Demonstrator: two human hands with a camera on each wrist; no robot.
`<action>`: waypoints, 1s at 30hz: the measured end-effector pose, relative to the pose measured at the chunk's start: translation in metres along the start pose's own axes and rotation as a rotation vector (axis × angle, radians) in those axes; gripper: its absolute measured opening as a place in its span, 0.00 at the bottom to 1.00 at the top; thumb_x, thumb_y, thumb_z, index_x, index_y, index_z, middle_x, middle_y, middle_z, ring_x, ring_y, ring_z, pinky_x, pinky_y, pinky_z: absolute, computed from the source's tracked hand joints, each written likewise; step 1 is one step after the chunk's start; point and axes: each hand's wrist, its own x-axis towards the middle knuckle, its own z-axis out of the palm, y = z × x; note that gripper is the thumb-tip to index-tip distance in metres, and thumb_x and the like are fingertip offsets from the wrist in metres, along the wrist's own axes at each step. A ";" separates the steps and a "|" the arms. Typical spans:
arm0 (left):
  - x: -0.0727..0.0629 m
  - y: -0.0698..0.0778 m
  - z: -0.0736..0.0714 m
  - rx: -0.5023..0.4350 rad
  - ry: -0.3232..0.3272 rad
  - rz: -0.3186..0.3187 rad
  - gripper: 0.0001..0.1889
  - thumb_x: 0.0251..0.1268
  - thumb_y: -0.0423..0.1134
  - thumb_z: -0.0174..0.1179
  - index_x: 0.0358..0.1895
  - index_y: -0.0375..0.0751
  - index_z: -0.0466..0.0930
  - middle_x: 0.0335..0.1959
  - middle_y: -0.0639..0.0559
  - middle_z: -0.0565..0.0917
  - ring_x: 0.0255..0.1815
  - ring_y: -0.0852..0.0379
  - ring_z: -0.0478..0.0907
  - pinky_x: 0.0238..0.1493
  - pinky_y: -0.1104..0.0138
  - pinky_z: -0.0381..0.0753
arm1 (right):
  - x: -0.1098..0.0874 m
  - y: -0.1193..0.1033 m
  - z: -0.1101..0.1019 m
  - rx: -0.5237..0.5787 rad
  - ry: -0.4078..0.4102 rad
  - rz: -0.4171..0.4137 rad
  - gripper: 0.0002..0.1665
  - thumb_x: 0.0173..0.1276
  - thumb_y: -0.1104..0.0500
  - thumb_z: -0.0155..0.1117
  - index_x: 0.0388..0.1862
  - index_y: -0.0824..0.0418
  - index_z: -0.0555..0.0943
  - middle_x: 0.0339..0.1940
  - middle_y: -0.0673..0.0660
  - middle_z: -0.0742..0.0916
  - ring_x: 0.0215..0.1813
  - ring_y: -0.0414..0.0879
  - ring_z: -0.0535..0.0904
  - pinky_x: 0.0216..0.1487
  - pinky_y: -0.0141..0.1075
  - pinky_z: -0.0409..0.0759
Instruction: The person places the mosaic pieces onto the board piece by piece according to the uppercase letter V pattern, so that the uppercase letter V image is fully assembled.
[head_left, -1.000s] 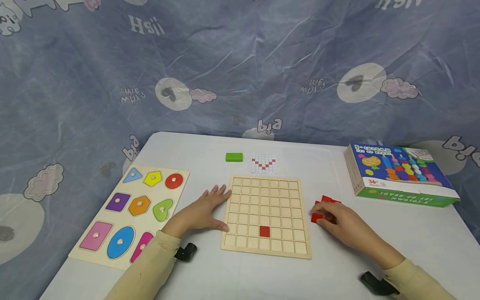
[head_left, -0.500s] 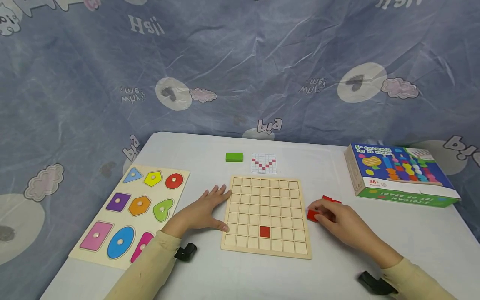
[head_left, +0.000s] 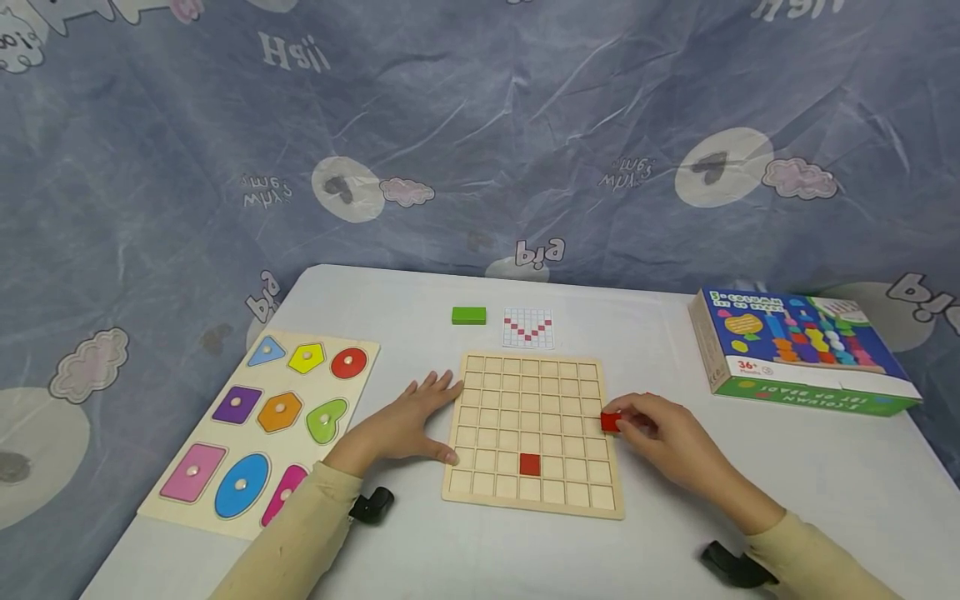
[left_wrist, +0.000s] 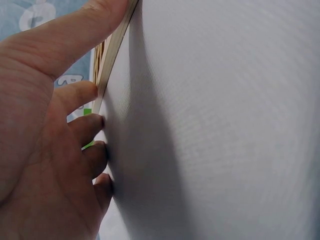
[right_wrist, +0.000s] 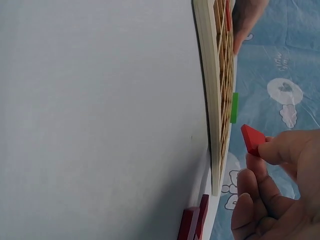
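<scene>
A red square tile (right_wrist: 253,138) is pinched between thumb and forefinger of my right hand (head_left: 667,432), held over the right edge of the wooden grid board (head_left: 489,492). One other red tile (head_left: 529,464) lies in a cell of the board's second row from the front. My left hand (head_left: 401,423) rests at the board's left side with fingers spread; thumb and forefinger touch its edge, as the left wrist view also shows. More red tiles (right_wrist: 189,222) lie on the table beneath my right hand, mostly hidden by it in the head view.
Behind the board lie a green block (head_left: 468,316) and a small pattern card (head_left: 528,327) with red squares in a V. A shape puzzle board (head_left: 292,372) sits at the left, partly under the left sleeve. A bead toy box (head_left: 806,350) stands at the right back.
My right hand has lifted a red tile off the pile and carried it left to the board's right edge. The left hand has stayed in place.
</scene>
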 end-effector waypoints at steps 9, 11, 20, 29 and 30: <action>0.000 -0.001 0.001 -0.004 0.003 -0.002 0.59 0.46 0.56 0.80 0.82 0.47 0.56 0.84 0.46 0.49 0.84 0.46 0.38 0.82 0.51 0.38 | 0.006 -0.012 0.009 0.058 -0.032 0.044 0.15 0.66 0.65 0.73 0.45 0.44 0.87 0.38 0.38 0.87 0.35 0.37 0.75 0.35 0.30 0.77; 0.000 -0.001 0.001 -0.003 0.003 -0.001 0.59 0.46 0.56 0.80 0.82 0.47 0.56 0.84 0.46 0.49 0.84 0.46 0.38 0.82 0.51 0.38 | 0.007 -0.016 0.012 0.056 -0.033 0.056 0.15 0.66 0.65 0.73 0.45 0.45 0.87 0.38 0.39 0.87 0.35 0.38 0.75 0.34 0.30 0.77; 0.000 -0.001 0.001 0.000 0.003 0.005 0.59 0.46 0.57 0.80 0.82 0.47 0.56 0.84 0.46 0.49 0.84 0.46 0.38 0.82 0.51 0.38 | 0.016 -0.035 0.027 0.122 -0.104 0.084 0.12 0.67 0.63 0.72 0.45 0.47 0.88 0.35 0.39 0.85 0.33 0.39 0.75 0.32 0.30 0.77; -0.001 0.000 -0.001 0.000 0.000 0.011 0.59 0.46 0.56 0.80 0.82 0.46 0.56 0.83 0.45 0.49 0.84 0.45 0.39 0.82 0.50 0.38 | 0.024 -0.051 0.043 0.187 -0.166 0.100 0.12 0.67 0.62 0.72 0.45 0.46 0.87 0.31 0.39 0.84 0.33 0.38 0.78 0.35 0.30 0.79; -0.001 0.001 -0.001 0.000 -0.001 0.011 0.59 0.46 0.56 0.80 0.82 0.46 0.55 0.83 0.45 0.49 0.84 0.45 0.39 0.82 0.50 0.38 | 0.024 -0.052 0.044 0.192 -0.171 0.097 0.12 0.67 0.62 0.72 0.45 0.46 0.88 0.32 0.39 0.84 0.34 0.38 0.78 0.36 0.30 0.80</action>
